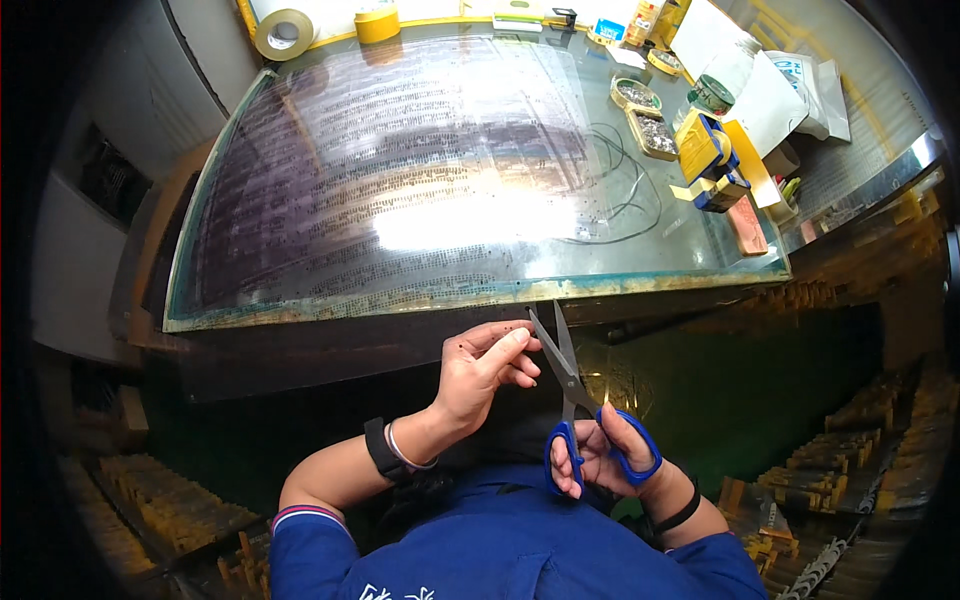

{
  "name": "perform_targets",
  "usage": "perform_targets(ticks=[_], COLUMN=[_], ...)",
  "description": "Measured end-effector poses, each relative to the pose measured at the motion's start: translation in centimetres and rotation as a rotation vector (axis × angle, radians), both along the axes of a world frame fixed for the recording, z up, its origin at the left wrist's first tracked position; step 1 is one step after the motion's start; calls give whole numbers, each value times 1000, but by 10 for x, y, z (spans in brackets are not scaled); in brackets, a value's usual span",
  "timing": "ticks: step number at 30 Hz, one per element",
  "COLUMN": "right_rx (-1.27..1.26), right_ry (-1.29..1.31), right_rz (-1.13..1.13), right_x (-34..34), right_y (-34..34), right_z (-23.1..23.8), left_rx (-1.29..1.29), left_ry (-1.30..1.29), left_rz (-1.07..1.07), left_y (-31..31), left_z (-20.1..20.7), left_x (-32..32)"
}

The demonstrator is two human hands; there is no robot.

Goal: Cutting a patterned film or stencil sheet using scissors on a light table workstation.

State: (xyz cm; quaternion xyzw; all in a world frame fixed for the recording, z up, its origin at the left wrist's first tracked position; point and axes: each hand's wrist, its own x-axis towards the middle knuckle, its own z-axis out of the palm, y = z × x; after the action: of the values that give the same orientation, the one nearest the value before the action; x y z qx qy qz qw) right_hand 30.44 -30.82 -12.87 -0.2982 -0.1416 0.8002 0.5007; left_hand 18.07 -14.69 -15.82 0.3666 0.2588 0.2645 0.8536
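My right hand (600,455) holds a pair of blue-handled scissors (572,385), thumb and fingers through the loops. The blades stand a little apart, tips pointing at the front edge of the glass-topped table (690,250). Just left of the blades, my left hand (480,370) is closed in a pinch. It appears to grip a dark see-through film sheet (300,355), which hangs past the table's front edge; small black dots show over the fingers. Rows of fine dark marks cover the film on the table, partly hidden by glare.
A blue and yellow tape dispenser (712,165), a reddish block (746,225) and a tin of small pieces (652,133) stand at the right. Tape rolls (285,35) sit at the far left. A thin dark cord (655,200) curls on the glass. A jar (712,93) stands far right.
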Motion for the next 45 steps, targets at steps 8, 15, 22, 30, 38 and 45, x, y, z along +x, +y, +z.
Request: perform_targets(ticks=[8, 15, 22, 30, 38, 45], right_rx=[-37, -151, -149, -181, -140, -174], right_ry=[8, -520, -624, -771, -835, -901], right_rz=[-29, -150, -174, -192, -222, -202], right_x=[-3, -24, -29, -30, -26, -25], right_y=[1, 7, 9, 10, 17, 17], right_z=[-2, 11, 11, 12, 15, 16], left_rx=[98, 149, 208, 226, 229, 232], left_ry=[30, 38, 74, 92, 114, 131], left_rz=[33, 43, 47, 41, 15, 0], left_y=[-2, -6, -8, -9, -10, -11], left_z=[-3, 1, 4, 3, 3, 6], left_x=[1, 4, 5, 5, 0, -4])
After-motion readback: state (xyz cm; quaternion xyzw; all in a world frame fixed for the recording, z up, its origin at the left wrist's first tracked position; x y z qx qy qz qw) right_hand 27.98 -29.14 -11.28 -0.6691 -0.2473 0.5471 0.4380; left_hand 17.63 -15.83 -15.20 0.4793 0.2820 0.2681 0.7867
